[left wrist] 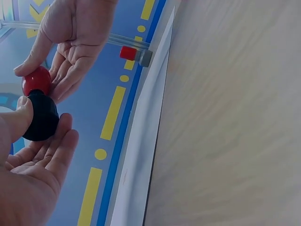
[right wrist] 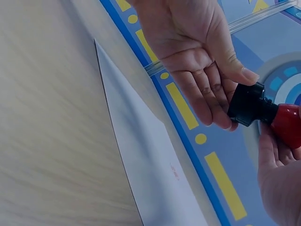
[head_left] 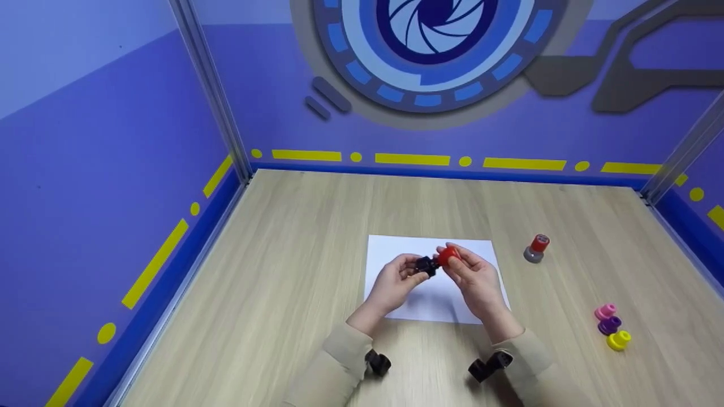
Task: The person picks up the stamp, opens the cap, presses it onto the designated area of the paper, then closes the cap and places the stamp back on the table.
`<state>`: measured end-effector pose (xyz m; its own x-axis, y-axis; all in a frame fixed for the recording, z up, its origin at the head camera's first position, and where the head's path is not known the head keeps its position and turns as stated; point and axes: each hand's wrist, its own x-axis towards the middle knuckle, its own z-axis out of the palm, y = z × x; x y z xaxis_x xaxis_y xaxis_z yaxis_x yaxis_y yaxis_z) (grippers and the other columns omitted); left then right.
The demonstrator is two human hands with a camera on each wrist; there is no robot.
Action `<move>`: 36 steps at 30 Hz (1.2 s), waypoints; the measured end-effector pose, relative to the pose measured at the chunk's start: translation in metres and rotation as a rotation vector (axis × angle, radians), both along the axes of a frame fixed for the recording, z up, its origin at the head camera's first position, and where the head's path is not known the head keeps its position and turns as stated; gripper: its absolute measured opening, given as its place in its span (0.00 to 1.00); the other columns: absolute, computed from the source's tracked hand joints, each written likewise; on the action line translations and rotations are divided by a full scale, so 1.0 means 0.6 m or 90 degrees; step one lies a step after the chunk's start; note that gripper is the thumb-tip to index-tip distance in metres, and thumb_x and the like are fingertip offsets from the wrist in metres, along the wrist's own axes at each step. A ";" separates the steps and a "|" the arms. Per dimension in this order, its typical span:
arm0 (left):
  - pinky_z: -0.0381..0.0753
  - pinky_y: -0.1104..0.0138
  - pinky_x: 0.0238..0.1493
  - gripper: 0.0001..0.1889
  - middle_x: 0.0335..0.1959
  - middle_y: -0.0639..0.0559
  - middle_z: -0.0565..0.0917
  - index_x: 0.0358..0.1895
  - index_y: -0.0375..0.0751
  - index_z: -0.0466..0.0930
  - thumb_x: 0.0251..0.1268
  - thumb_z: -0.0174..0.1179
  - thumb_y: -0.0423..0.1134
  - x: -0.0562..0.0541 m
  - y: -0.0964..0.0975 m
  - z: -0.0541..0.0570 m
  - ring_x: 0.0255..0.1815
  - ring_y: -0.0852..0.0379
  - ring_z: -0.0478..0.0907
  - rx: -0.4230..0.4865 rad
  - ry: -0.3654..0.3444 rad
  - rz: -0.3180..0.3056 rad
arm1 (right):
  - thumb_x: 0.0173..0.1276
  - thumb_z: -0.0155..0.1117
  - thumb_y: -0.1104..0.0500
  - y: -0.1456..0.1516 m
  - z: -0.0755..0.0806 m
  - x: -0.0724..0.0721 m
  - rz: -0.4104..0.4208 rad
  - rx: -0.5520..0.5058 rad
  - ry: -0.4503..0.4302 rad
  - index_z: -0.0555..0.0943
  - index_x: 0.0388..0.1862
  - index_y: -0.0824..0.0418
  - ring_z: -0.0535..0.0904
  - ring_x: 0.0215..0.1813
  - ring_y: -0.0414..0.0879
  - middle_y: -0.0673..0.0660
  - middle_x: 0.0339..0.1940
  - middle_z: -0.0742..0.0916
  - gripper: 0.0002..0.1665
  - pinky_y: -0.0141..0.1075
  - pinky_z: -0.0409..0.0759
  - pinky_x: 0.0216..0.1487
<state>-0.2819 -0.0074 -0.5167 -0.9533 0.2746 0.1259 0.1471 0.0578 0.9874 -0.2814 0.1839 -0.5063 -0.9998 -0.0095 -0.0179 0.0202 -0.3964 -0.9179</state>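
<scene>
Both hands hold a stamp with a black base (head_left: pixel 427 265) and a round red knob (head_left: pixel 448 255) above the white paper. My left hand (head_left: pixel 393 285) pinches the black base between thumb and fingers. My right hand (head_left: pixel 478 282) grips the red knob. The stamp lies tilted nearly sideways, its two parts joined at a narrow black neck (right wrist: pixel 269 111). In the left wrist view the left thumb presses the black base (left wrist: pixel 42 120). The white paper (head_left: pixel 384 249) lies flat under the hands, and a faint red mark (right wrist: pixel 174 172) shows on it in the right wrist view.
A red and grey stamp (head_left: pixel 537 249) stands right of the paper. Farther right and nearer stand small pink (head_left: pixel 606 311), purple (head_left: pixel 610 325) and yellow (head_left: pixel 619 340) knobbed pieces. Blue panels (head_left: pixel 271 113) border the wooden table (head_left: pixel 254 271) at the back and sides.
</scene>
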 end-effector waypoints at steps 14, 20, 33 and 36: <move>0.86 0.71 0.52 0.18 0.51 0.36 0.87 0.57 0.28 0.78 0.69 0.67 0.32 -0.003 0.002 -0.002 0.53 0.50 0.85 0.000 -0.004 0.011 | 0.74 0.62 0.71 0.001 -0.008 -0.001 -0.004 0.009 0.026 0.72 0.68 0.75 0.88 0.56 0.46 0.49 0.47 0.92 0.26 0.31 0.86 0.58; 0.85 0.71 0.53 0.19 0.53 0.33 0.86 0.60 0.26 0.78 0.69 0.66 0.29 -0.007 -0.003 -0.005 0.55 0.46 0.85 -0.009 0.023 -0.021 | 0.78 0.58 0.66 0.021 -0.003 -0.005 0.030 -0.030 0.035 0.79 0.62 0.66 0.88 0.54 0.40 0.48 0.47 0.92 0.17 0.29 0.84 0.59; 0.86 0.71 0.51 0.21 0.52 0.37 0.87 0.59 0.28 0.78 0.67 0.69 0.33 -0.018 -0.022 -0.008 0.53 0.48 0.86 -0.001 -0.005 0.061 | 0.73 0.65 0.66 0.049 0.014 -0.018 -0.059 0.108 0.052 0.71 0.70 0.73 0.88 0.53 0.36 0.42 0.47 0.92 0.29 0.27 0.84 0.59; 0.86 0.72 0.51 0.21 0.53 0.38 0.86 0.60 0.29 0.78 0.68 0.69 0.34 -0.021 -0.024 -0.010 0.52 0.50 0.86 -0.007 -0.012 0.080 | 0.72 0.67 0.66 0.051 0.011 -0.028 -0.090 0.184 0.061 0.73 0.69 0.73 0.87 0.51 0.32 0.37 0.44 0.92 0.29 0.24 0.84 0.57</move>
